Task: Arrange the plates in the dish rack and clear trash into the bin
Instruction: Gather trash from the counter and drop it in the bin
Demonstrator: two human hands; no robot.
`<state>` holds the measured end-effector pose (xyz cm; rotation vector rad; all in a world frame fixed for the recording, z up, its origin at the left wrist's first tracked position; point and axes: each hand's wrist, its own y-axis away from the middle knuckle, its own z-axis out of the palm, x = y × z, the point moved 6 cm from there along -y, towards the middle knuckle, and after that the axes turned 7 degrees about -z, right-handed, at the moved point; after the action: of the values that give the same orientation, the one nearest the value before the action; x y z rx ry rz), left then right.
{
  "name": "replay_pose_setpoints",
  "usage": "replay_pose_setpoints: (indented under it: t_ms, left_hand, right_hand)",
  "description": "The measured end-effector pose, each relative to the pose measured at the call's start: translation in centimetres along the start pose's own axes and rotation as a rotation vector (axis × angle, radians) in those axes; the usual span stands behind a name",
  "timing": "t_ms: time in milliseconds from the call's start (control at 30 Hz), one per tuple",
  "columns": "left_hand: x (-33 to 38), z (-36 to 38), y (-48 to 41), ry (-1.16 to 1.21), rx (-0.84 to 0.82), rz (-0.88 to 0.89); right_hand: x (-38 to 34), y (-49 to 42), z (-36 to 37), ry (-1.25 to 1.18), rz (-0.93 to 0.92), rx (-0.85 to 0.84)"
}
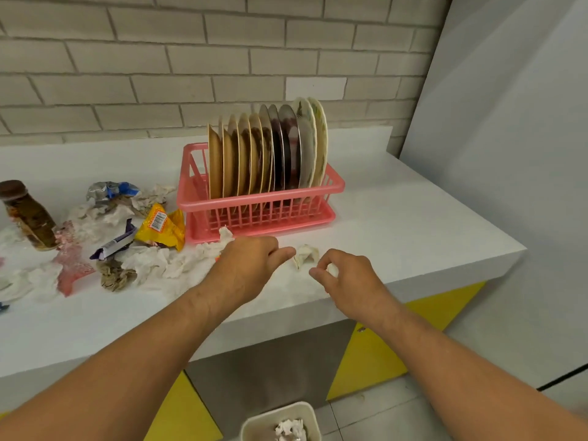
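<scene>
"On the white counter [397,218], where do the plates [270,154] stand?"

"On edge, in a row in the pink dish rack [332,186]. Left of it lies the trash: crumpled tissues [149,262], a yellow wrapper [162,227], a brown jar [28,214]."

"And the hands?"

"The right hand [346,278] pinches a small white scrap [333,268] in curled fingers. The left hand [248,259] is knuckles-up, fingers curled under (whether it holds anything, I cannot tell), its thumb just beside a tissue ball [306,253]. The bin [264,415] sits on the floor below, paper inside."
</scene>
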<state>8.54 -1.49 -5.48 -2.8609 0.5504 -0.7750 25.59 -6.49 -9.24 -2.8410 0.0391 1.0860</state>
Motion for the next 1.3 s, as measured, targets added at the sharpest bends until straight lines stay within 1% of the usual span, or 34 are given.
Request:
replay_pose_setpoints:
  t_ms: [133,233,300,400,533,600,667,733,833,933,1100,1167,1300]
  left_hand:
    - [1.0,2.5,2.9,0.058,0.019,0.043]
    - [0.3,5.3,5.4,-0.020,-0.004,0.049]
    - [-0.7,7.5,7.1,-0.067,-0.069,0.058]
    - [-2.7,10.9,9.1,-0.128,-0.210,0.045]
    - [-6.3,15.3,11.8,-0.114,-0.373,-0.036]
    - [-8.5,17.7,13.2,-0.097,-0.410,-0.090]
    - [-10.5,20.1,14.6,-0.162,-0.417,-0.113]
    - [-12.9,22.9,16.2,-0.239,-0.386,-0.116]
    - [-16.2,27.3,18.4,-0.275,-0.359,-0.124]
    - [-19.5,33.0,20.3,-0.288,-0.412,-0.146]
    - [-24.6,42.7,23.6,-0.267,-0.463,-0.202]
    - [-26.1,45.9,25.2,-0.249,-0.482,-0.206]
    - [-28.4,50.3,28.1,-0.186,-0.519,-0.202]
  right_hand:
    - [2.1,2.4,0.7,0.067,-0.010,0.014]
    - [4.2,4.2,2.8,0.017,0.003,-0.020]
    - [5.6,5.4,4.8,0.033,0.014,-0.070]
    - [7.9,7.4,8.5,0.060,0.042,-0.167]
    - [11.8,10.1,13.7,-0.016,0.192,-0.295]
    - [13.5,11.3,16.1,-0.032,0.232,-0.309]
    - [15.2,12.2,18.3,-0.003,0.244,-0.293]
    - [17.3,13.0,21.4,0.073,0.235,-0.300]
    - [20.8,14.5,26.1,0.154,0.253,-0.275]
    - [25.1,15.9,30.9,0.198,0.288,-0.252]
    - [33.4,17.6,38.9,0.244,0.345,-0.316]
    - [35.9,17.2,41.9,0.281,0.315,-0.329]
    - [38.9,14.1,48.0,0.348,0.188,-0.371]
